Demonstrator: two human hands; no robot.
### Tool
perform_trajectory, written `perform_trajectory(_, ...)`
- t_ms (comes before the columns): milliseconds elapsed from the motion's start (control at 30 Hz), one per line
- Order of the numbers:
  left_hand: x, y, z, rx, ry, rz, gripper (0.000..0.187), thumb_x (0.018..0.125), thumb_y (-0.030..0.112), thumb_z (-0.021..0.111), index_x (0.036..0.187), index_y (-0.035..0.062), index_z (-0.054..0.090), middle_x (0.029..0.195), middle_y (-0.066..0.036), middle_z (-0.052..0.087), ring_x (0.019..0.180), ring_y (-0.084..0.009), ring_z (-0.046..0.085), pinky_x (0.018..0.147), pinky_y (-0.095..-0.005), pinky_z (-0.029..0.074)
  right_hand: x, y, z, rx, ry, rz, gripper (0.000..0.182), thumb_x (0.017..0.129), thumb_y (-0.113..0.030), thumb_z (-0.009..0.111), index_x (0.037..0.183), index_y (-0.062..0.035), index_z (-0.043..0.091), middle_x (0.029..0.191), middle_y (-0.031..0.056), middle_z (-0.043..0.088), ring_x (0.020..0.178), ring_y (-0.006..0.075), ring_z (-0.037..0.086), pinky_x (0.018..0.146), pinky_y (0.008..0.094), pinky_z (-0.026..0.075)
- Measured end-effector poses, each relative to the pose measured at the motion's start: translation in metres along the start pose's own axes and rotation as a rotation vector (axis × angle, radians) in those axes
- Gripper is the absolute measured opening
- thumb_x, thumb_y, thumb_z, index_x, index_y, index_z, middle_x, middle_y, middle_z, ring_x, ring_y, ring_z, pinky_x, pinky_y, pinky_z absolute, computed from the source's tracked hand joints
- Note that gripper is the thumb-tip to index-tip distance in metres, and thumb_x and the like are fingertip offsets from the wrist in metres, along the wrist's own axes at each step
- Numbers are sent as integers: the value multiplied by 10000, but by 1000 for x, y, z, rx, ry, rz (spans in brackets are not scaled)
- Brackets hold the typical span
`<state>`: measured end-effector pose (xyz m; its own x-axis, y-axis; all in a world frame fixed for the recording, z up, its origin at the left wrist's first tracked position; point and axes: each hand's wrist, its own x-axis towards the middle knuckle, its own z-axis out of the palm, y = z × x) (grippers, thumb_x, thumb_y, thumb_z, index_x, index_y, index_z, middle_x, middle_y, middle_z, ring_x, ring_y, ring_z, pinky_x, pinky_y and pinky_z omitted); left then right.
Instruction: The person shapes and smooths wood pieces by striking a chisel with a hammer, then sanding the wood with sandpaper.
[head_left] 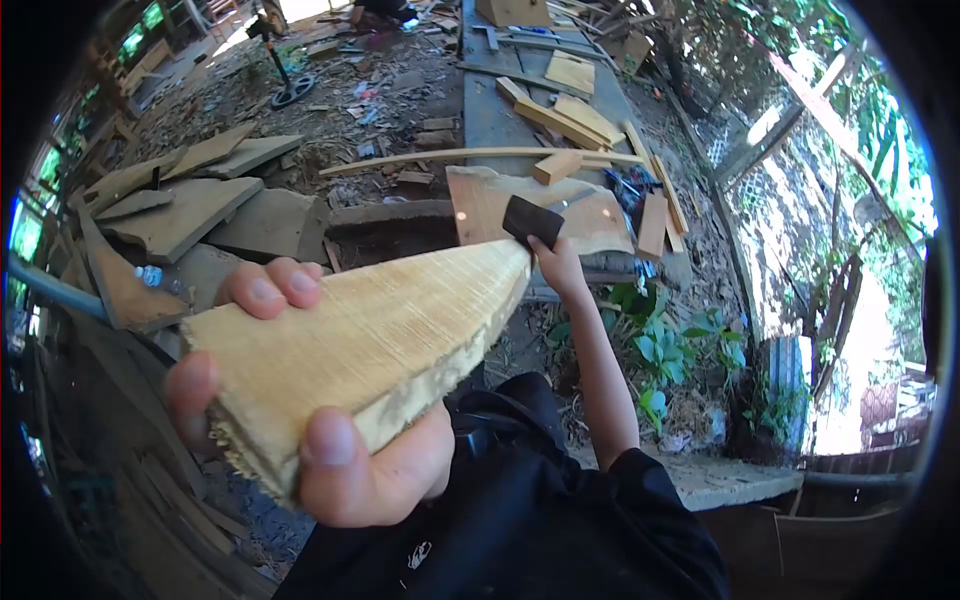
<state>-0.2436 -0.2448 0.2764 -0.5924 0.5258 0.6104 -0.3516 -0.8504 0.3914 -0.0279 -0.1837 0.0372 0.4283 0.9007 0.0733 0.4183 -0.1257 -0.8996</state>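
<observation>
My left hand is closed around the wide end of a thick, tapered piece of pale wood. The thumb presses on its near edge and the fingertips curl over the far side. Saw lines cross the broad face, and the wide end has a rough, splintery edge. Beyond the narrow tip, my right hand grips a small dark rectangular piece that looks like sandpaper, its thumb against the lower edge. That dark piece overlaps the wood's tip in this view.
Behind is a long grey bench strewn with wood offcuts. A wavy-edged board lies at its near end. Wood slabs pile up at left beside a plastic bottle. Green plants grow at right.
</observation>
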Motion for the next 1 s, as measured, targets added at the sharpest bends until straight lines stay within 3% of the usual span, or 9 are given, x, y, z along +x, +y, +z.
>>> perform_trajectory(100,0,-2,-8,57,24,101,512,606,233,595,1073,182,391,860,-176,409,778,-235,392,667,-315,373,-10,-26,1,-281,-32,-11,353,815,-313,537,973,-1,585,807,256,592,855,389,573,711,395,440)
perform_trajectory(167,-1,-4,-16,56,-6,183,507,608,230,611,1060,172,389,865,-172,409,773,-227,392,681,-310,373,-48,-81,-6,297,-146,-121,251,830,-90,509,1035,44,566,970,178,613,933,244,585,814,322,422)
perform_trajectory(267,-9,2,-20,33,20,158,478,566,217,661,964,185,399,840,-158,417,751,-247,415,621,-331,393,-116,-141,-14,390,-89,-231,300,843,-3,491,1139,48,488,1103,128,552,1014,182,517,899,312,381)
perform_trajectory(300,-7,2,-22,24,1,167,476,570,218,657,969,184,399,844,-159,418,755,-248,415,624,-332,392,-121,-137,-15,318,-89,-235,304,851,-55,523,1131,51,468,1089,133,545,987,182,515,871,308,395)
perform_trajectory(333,-7,2,-23,10,-16,166,475,574,218,653,973,182,399,848,-161,418,758,-249,415,628,-334,391,-127,-159,-16,325,-105,-189,184,879,-175,519,904,2,565,689,-11,511,569,92,424,485,248,342)
perform_trajectory(433,-7,3,-25,1,-50,175,469,588,218,642,987,179,398,859,-166,419,768,-252,415,637,-338,387,-126,-147,-18,483,-87,32,180,851,-110,559,966,29,549,751,-6,529,607,53,432,500,211,345)
perform_trajectory(567,-9,6,-27,-3,-83,180,463,605,218,626,1005,174,397,875,-172,420,781,-256,415,650,-344,383,-127,-131,-12,347,7,-174,210,844,-131,576,1007,1,560,768,14,541,618,85,441,537,254,388)
perform_trajectory(667,-11,9,-29,-4,-99,185,459,618,219,614,1019,171,396,887,-177,421,790,-259,415,660,-348,380,-131,-111,-8,448,101,-7,339,854,-128,557,1118,51,443,1065,130,538,953,179,508,834,303,408)
perform_trajectory(1000,-12,14,-39,13,-116,196,445,662,220,575,1065,159,394,926,-192,425,823,-269,414,692,-362,369,-118,-94,8,470,67,-93,280,855,-75,511,1092,74,492,1020,115,576,916,158,525,803,283,404)
